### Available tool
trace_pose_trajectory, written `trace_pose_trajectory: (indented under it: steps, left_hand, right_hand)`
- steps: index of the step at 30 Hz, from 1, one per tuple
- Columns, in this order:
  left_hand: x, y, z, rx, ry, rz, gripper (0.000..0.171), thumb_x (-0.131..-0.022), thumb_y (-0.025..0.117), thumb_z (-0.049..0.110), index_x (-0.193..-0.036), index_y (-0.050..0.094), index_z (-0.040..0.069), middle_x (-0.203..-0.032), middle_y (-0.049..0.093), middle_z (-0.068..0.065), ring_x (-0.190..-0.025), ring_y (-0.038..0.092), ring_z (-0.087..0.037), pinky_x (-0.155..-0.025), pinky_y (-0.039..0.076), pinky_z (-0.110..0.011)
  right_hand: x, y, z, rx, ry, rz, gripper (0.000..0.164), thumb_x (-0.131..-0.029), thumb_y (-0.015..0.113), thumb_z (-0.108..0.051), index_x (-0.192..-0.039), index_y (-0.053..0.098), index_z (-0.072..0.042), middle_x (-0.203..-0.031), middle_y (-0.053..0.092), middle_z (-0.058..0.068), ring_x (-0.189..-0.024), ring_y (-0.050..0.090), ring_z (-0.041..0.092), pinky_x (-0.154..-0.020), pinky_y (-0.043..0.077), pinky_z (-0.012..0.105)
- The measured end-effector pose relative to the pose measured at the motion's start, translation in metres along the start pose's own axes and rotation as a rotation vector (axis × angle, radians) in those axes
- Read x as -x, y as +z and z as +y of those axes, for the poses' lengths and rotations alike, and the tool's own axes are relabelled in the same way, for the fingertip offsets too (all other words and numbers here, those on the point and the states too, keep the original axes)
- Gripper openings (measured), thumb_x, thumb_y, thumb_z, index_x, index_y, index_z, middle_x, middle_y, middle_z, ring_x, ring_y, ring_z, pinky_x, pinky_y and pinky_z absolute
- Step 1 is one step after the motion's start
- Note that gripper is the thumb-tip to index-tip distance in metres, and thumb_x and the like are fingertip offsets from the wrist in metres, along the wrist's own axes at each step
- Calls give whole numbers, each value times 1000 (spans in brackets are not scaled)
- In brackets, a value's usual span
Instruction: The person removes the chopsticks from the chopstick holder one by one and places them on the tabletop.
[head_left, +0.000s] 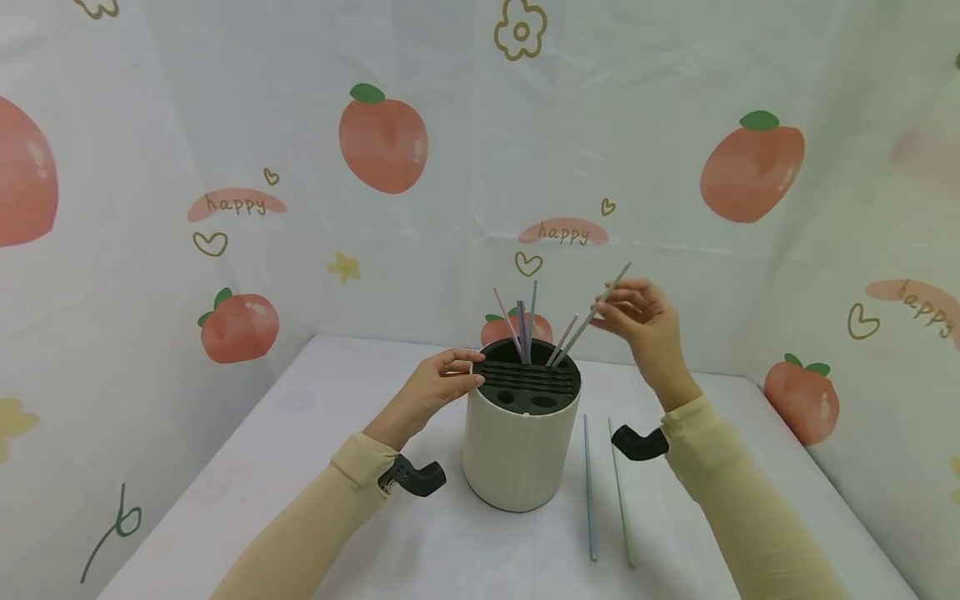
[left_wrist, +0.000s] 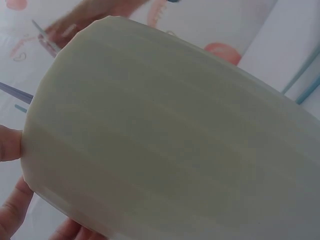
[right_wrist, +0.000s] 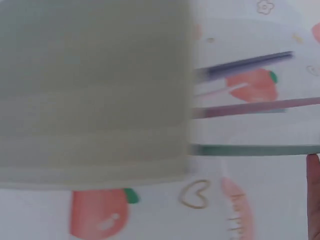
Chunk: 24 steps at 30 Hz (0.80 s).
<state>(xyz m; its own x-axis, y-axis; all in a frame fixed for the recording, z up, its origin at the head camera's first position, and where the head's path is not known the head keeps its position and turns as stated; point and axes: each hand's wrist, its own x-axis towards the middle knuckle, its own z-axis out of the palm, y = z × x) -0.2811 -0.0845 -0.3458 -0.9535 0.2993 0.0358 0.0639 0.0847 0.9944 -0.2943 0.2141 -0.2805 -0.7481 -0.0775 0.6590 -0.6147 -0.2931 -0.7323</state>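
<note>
A pale, ribbed round utensil holder (head_left: pixel 517 454) with a black slotted top (head_left: pixel 525 379) stands upright on the table. My left hand (head_left: pixel 431 390) touches its left rim with extended fingers; several fingertips (left_wrist: pixel 11 145) show against the edge in the left wrist view. My right hand (head_left: pixel 641 325) pinches a grey-green chopstick (head_left: pixel 592 315) near its upper end. That chopstick leans right, its lower end at the holder's rear opening, the tip hidden. In the same opening stand pink chopsticks (head_left: pixel 506 321), purple ones (head_left: pixel 521 321) and a blue one (head_left: pixel 533 308).
A blue chopstick (head_left: pixel 589 492) and a light green chopstick (head_left: pixel 622 496) lie on the white table (head_left: pixel 405 542) right of the holder. Behind and at both sides hangs a pale cloth (head_left: pixel 450 250) printed with fruit. A black wrist mount sits on each sleeve.
</note>
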Motion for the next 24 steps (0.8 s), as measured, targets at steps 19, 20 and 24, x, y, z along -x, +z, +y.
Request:
trace_pose_trajectory:
  steps: [19,20,24]
  left_hand:
    - [1,0,1,9,5,1,38,-90,67,11,-127,58,6,-137,42,-20,-125,47,-29,-107,44,-44]
    - [1,0,1,6,5,2,38,-90,67,11,-127,59,6,-137,42,-20,-124,47,-29,-106,44,-43]
    - [1,0,1,-2,-1,4,38,-89,67,12,-127,59,7,-137,43,-20,-124,47,-30,-106,45,-43]
  right_hand:
    - [25,-80,-24,35,238,165,29,-90,59,8,-112,66,-10,-88,68,0,-78,68,11,-68,60,26]
    - [35,-87,-13,82,292,158,29,-91,60,6,-111,66,-14,-88,68,-2,-79,68,9,-68,60,25]
    - [71,-109,24,268,523,109,26,-93,62,-2,-113,63,-18,-88,66,-8,-81,66,5,-72,59,23]
